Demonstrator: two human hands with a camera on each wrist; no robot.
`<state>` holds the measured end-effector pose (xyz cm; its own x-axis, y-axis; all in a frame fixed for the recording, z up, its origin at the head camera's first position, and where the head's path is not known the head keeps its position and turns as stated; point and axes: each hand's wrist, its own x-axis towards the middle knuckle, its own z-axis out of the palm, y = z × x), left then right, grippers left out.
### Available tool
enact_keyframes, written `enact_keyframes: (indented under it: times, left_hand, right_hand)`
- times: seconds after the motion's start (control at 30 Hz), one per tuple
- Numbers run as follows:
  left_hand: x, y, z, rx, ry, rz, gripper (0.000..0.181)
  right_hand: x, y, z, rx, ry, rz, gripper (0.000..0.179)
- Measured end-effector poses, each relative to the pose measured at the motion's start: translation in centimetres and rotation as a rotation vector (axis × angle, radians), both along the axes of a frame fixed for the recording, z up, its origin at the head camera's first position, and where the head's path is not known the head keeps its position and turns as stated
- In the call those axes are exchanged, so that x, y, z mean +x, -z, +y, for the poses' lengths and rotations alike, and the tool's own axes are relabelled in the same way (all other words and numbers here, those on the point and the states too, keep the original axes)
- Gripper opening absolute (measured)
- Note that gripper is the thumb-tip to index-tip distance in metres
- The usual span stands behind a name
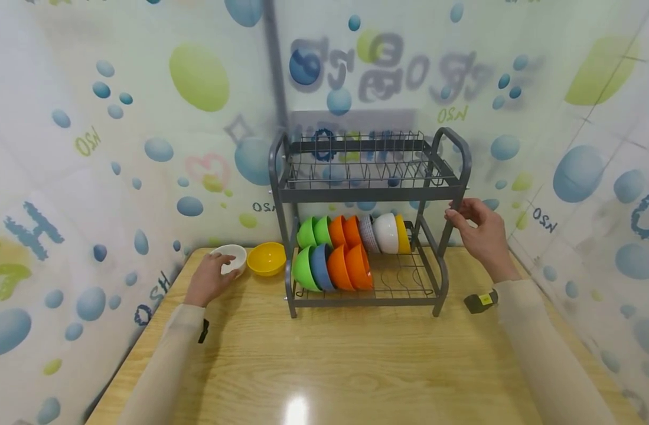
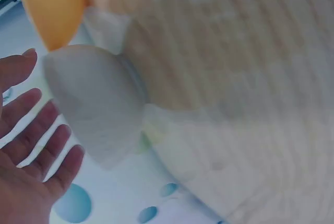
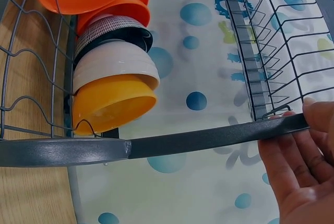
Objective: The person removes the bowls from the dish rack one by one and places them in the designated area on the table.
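Note:
My left hand (image 1: 209, 278) is at a white bowl (image 1: 236, 255) standing on the left of the table. In the left wrist view its fingers are spread beside the white bowl (image 2: 96, 101), apparently without gripping it. A yellow bowl (image 1: 267, 260) stands just right of the white one. My right hand (image 1: 482, 233) holds the right upright of a dark two-tier dish rack (image 1: 369, 194). In the right wrist view the thumb and fingers lie on opposite sides of that metal post (image 3: 229, 135).
On the lower tier bowls stand on edge in two rows: green (image 1: 305, 270), blue (image 1: 322, 267), orange (image 1: 359, 267), patterned (image 1: 368, 234), white (image 1: 386, 233) and yellow (image 1: 403, 234). Wire slots (image 1: 372, 168) form the upper tier. A patterned backdrop (image 1: 223, 141) rises behind the wooden table (image 1: 367, 360).

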<state>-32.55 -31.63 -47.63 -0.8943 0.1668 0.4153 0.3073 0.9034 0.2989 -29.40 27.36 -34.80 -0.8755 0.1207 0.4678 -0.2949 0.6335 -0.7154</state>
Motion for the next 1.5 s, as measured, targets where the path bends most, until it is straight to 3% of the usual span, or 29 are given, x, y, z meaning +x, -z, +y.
enact_keyframes:
  times: [0.13,0.37,0.5,0.93,1.13,1.37,1.5]
  left_hand:
    - [0.3,-1.2,0.8,-0.006,0.000,0.006,0.046]
    - [0.5,-3.7,3.2,0.075,0.008,-0.102,0.061]
    - [0.8,-5.1,4.7,0.140,0.045,-0.123,0.068]
    - [2.2,-8.8,8.9,0.369,0.209,-0.037,0.069]
    - [2.6,-10.4,10.7,0.494,0.252,-0.005,0.068]
    - [2.4,-11.7,12.0,0.615,0.273,-0.031,0.064]
    - [2.4,-12.4,12.4,0.667,0.268,-0.073,0.062]
  right_hand:
    - [0.0,0.1,0.0,-0.005,-0.005,0.001,0.044]
    - [0.0,0.1,-0.1,0.003,-0.001,0.006,0.044]
    - [0.1,0.1,-0.1,0.007,0.005,0.004,0.044]
    - [0.2,0.4,-0.3,-0.026,-0.003,0.035,0.042]
    - [0.2,0.3,-0.6,-0.051,0.003,0.043,0.043]
    - [1.1,0.6,-1.3,-0.071,0.026,0.074,0.043]
    - [1.7,0.9,-1.9,-0.095,0.062,0.184,0.044]
